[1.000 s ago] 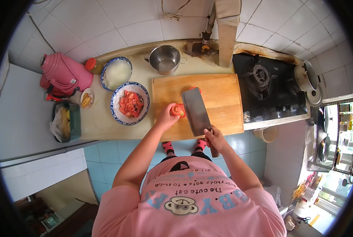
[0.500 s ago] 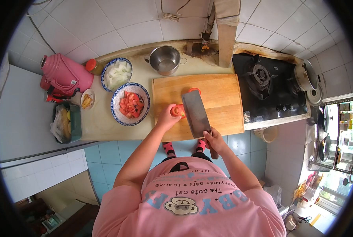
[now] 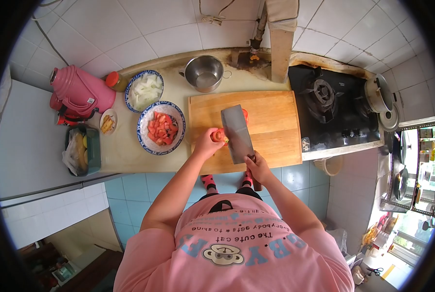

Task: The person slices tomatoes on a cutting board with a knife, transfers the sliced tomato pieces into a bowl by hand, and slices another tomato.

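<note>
My left hand [image 3: 208, 145] is closed around a red tomato piece [image 3: 219, 134] over the left part of the wooden cutting board [image 3: 271, 121]. In my right hand [image 3: 257, 168] is the handle of a broad cleaver [image 3: 237, 134]. Its blade slants across the board, just right of the tomato piece; whether it touches it I cannot tell. Another red tomato piece [image 3: 245, 116] lies on the board, partly hidden behind the blade. Left of the board stands a blue-rimmed bowl [image 3: 140, 127] holding chopped tomato [image 3: 161, 128].
A blue-rimmed plate [image 3: 128, 97] of pale sliced vegetable and a metal pot [image 3: 204, 73] stand behind. Farther left are a pink thermos [image 3: 83, 90], a small dish [image 3: 109, 113] and a green basket [image 3: 95, 151]. On the right is a black gas stove [image 3: 344, 121] with a pot [image 3: 376, 95].
My right hand and the cleaver have shifted slightly left and away from me. More of the far tomato piece shows right of the blade. My left hand stays on its tomato piece.
</note>
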A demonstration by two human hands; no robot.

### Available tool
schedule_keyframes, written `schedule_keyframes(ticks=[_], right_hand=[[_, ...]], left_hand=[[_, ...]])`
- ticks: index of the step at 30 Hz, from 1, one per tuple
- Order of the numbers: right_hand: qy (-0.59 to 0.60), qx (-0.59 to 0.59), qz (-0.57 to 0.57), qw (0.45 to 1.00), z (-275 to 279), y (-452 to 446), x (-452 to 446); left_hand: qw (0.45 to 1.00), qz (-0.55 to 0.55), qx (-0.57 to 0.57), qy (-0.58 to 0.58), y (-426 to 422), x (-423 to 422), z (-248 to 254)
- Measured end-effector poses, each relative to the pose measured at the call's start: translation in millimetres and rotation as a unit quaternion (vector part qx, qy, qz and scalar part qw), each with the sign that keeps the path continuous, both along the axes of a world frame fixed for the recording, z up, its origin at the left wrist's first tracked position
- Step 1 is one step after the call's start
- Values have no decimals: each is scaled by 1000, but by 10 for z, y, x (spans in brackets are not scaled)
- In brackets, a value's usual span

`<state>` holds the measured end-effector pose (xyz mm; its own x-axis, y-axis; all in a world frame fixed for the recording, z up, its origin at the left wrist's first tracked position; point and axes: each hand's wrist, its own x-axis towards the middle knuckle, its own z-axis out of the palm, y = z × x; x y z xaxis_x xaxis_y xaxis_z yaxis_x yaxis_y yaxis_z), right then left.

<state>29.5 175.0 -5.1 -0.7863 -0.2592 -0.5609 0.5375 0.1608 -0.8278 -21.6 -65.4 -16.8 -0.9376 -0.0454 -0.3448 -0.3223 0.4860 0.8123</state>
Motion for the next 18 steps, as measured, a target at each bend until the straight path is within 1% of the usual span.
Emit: schedule_keyframes(ticks=[4, 7, 8, 9, 10, 11, 12, 13, 14, 16, 17, 18], right_hand=[[-19, -18, -21, 999, 16, -198, -126], [-5, -26, -30, 999, 132, -275, -189], [39, 37, -6, 999, 198, -269, -173], [83, 100, 18, 991, 267, -268, -160], [84, 101, 16, 991, 285, -233, -120], [169, 132, 31, 976, 297, -157, -60], [253, 162, 45, 953, 314, -86, -10], [253, 163, 42, 953, 382, -35, 16], [289, 184, 59, 938, 460, 24, 50], [341, 211, 87, 912, 526, 122, 125], [340, 213, 85, 912, 563, 154, 145], [335, 220, 106, 910, 646, 176, 163]], left_hand=[[999, 8, 36, -2, -28, -2, -157], [999, 24, 32, -1, -23, -7, -212], [999, 22, 31, 0, -5, -5, -227], [999, 43, 28, -8, 25, 11, -258], [998, 63, 25, -15, 61, 30, -291], [998, 61, 26, -14, 105, 46, -321], [996, 84, 36, 23, 139, 68, -424], [991, 106, 46, 60, 170, 63, -425], [991, 101, 74, 45, 181, 56, -426], [991, 99, 84, 45, 212, 46, -505], [989, 100, 93, 48, 225, 28, -542], [990, 98, 93, 47, 239, 6, -519]])
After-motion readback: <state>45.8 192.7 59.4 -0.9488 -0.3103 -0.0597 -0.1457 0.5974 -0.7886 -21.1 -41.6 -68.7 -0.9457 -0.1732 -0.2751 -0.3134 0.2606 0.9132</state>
